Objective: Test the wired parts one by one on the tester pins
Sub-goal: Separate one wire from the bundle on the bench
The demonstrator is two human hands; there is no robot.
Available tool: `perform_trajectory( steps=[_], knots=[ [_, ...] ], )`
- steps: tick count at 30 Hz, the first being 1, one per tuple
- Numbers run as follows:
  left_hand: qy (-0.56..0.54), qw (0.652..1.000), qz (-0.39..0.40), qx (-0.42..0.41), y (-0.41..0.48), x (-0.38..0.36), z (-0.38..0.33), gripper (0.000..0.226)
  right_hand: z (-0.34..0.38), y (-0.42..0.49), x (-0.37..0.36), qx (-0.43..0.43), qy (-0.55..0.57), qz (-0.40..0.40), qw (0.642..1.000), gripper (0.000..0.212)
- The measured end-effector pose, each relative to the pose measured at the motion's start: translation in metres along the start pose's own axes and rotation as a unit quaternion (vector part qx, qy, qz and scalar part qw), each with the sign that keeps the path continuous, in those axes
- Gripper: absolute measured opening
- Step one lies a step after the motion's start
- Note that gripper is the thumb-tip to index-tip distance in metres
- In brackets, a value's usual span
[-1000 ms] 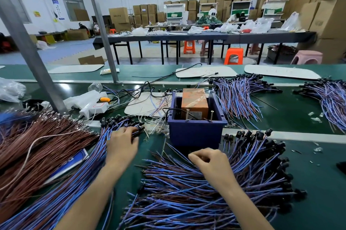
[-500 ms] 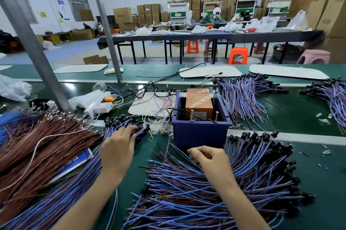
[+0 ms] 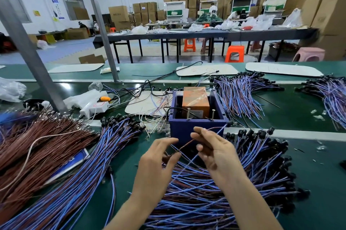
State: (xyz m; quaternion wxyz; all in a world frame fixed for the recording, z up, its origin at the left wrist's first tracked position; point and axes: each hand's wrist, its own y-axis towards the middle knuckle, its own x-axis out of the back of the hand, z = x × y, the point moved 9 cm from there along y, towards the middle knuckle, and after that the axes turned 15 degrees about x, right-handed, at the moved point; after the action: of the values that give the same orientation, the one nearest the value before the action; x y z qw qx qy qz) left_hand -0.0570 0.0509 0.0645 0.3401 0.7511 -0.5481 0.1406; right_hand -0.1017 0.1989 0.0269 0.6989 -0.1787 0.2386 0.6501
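Observation:
A wired part (image 3: 209, 130), a thin blue and brown wire pair with a black cap at its far end, is held up between my hands just in front of the tester. My right hand (image 3: 213, 153) pinches the wires near the middle. Lower left, my left hand (image 3: 159, 160) pinches the bare wire ends. The tester is a blue box (image 3: 187, 130) holding an orange block (image 3: 195, 98), with two upright metal pins (image 3: 188, 113) at its near edge. The cap hangs by the box's right front corner, apart from the pins. A big pile of like parts (image 3: 234, 192) lies under my hands.
Another blue-wire pile (image 3: 78, 170) and a brown-wire pile (image 3: 37, 147) lie to the left. Further piles sit behind the box at right (image 3: 239, 97) and far right (image 3: 333, 95). A white power strip (image 3: 93, 109) and a slanted grey post (image 3: 31, 57) stand at back left.
My left hand left the pile on the left and came to the centre. My right hand rose from the near pile with one wired part, now stretched between both hands.

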Motion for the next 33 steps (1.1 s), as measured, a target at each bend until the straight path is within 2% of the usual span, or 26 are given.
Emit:
perform_trajectory(
  steps=[3, 5, 7, 9, 13, 18, 22, 24, 25, 27, 29, 30, 31, 33],
  knots=[
    [0.124, 0.975, 0.157, 0.095, 0.001, -0.029, 0.042, 0.041, 0.021, 0.004, 0.013, 0.055, -0.071, -0.006, 0.996, 0.017],
    [0.129, 0.954, 0.24, 0.129, -0.006, -0.038, 0.059, 0.042, 0.031, 0.01, 0.026, 0.061, -0.114, -0.016, 0.992, 0.015],
    [0.126, 0.945, 0.275, 0.123, -0.012, -0.039, 0.065, 0.042, 0.039, 0.017, 0.041, 0.058, -0.141, -0.033, 0.988, 0.015],
    [0.135, 0.943, 0.285, 0.103, -0.014, -0.04, 0.065, 0.04, 0.044, 0.023, 0.057, 0.06, -0.151, -0.058, 0.985, 0.015],
    [0.109, 0.958, 0.255, 0.079, -0.016, -0.046, 0.055, 0.038, 0.044, 0.028, 0.075, 0.058, -0.199, -0.091, 0.974, 0.017],
    [0.107, 0.965, 0.233, 0.051, -0.023, -0.066, 0.037, 0.035, 0.045, 0.029, 0.071, 0.089, -0.234, -0.085, 0.964, 0.022],
    [0.044, 0.981, 0.179, 0.051, -0.015, -0.053, 0.029, 0.027, 0.06, 0.03, 0.072, 0.141, -0.264, -0.085, 0.95, 0.021],
    [0.013, 0.982, 0.171, 0.076, -0.01, -0.04, 0.031, 0.025, 0.076, 0.03, 0.078, 0.182, -0.378, -0.088, 0.904, 0.025],
    [0.0, 0.981, 0.171, 0.091, -0.008, -0.033, 0.033, 0.023, 0.083, 0.03, 0.079, 0.19, -0.468, -0.075, 0.86, 0.029],
    [-0.01, 0.978, 0.175, 0.11, -0.003, -0.018, 0.037, 0.019, 0.084, 0.031, 0.077, 0.147, -0.636, -0.023, 0.757, 0.036],
    [0.017, 0.976, 0.194, 0.101, -0.002, -0.01, 0.034, 0.016, 0.079, 0.027, 0.07, 0.11, -0.716, 0.008, 0.689, 0.04],
    [0.031, 0.973, 0.206, 0.095, -0.003, -0.01, 0.03, 0.014, 0.078, 0.022, 0.058, 0.127, -0.731, 0.02, 0.671, 0.037],
    [0.037, 0.971, 0.216, 0.091, -0.004, -0.011, 0.026, 0.014, 0.077, 0.015, 0.038, 0.173, -0.723, 0.046, 0.667, 0.03],
    [0.045, 0.971, 0.222, 0.081, -0.003, -0.014, 0.016, 0.014, 0.058, -0.005, -0.013, 0.259, -0.652, 0.162, 0.694, 0.014]
  ],
)
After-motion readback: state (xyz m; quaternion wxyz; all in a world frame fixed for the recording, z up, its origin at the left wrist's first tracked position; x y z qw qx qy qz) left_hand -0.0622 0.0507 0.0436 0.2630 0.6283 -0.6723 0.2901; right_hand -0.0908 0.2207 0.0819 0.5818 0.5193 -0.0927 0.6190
